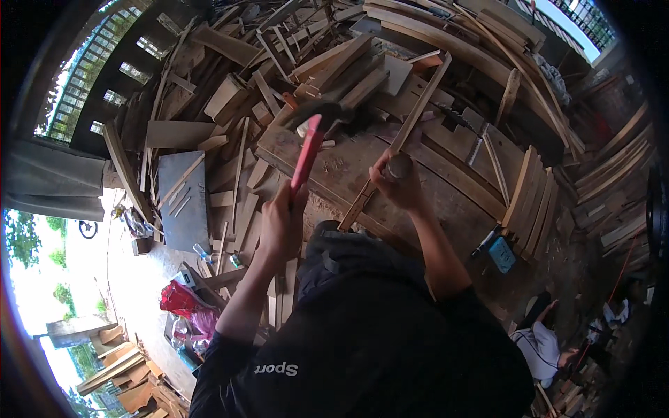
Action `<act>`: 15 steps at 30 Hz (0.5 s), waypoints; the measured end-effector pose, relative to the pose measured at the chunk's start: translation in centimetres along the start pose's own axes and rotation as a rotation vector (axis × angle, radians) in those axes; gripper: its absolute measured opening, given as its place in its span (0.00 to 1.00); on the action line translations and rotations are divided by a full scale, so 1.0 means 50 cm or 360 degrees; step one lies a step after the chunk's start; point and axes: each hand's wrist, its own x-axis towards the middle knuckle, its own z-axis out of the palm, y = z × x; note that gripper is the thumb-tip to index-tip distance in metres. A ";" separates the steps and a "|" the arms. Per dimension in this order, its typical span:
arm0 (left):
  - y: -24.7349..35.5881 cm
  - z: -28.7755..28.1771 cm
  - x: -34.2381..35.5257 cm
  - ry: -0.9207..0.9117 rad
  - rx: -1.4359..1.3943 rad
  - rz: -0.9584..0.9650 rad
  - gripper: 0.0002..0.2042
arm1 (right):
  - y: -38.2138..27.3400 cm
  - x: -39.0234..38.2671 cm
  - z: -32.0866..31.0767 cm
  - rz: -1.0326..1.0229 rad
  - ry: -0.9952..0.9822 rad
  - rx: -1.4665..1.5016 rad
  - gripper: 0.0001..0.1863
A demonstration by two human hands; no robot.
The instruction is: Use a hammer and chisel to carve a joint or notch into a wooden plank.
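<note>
My left hand is closed round the red handle of a hammer, whose dark head is blurred above the bench. My right hand grips a round-topped chisel handle over a long, narrow wooden strip; the chisel's blade is hard to make out. The strip lies at a slant across the wooden workbench, with its near end just in front of my body.
Heaped boards surround the bench. At left are a grey panel and red bags; at right, stacked planks and a blue case. Another person in a white shirt is at lower right.
</note>
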 end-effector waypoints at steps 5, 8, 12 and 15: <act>-0.105 0.126 0.068 -0.0173 0.0308 -0.0116 0.18 | -0.027 0.013 -0.011 -0.0162 0.0102 -0.0105 0.14; -0.157 0.211 0.086 -0.0274 0.0453 -0.0034 0.18 | 0.024 -0.007 -0.013 0.0005 -0.0060 -0.0125 0.15; -0.188 0.265 0.110 -0.0256 0.0441 0.0176 0.17 | -0.013 0.005 0.001 0.0009 0.0009 -0.0202 0.14; -0.184 0.296 0.144 -0.0207 0.0523 0.0401 0.13 | -0.008 0.007 0.002 0.0105 0.0001 -0.0172 0.15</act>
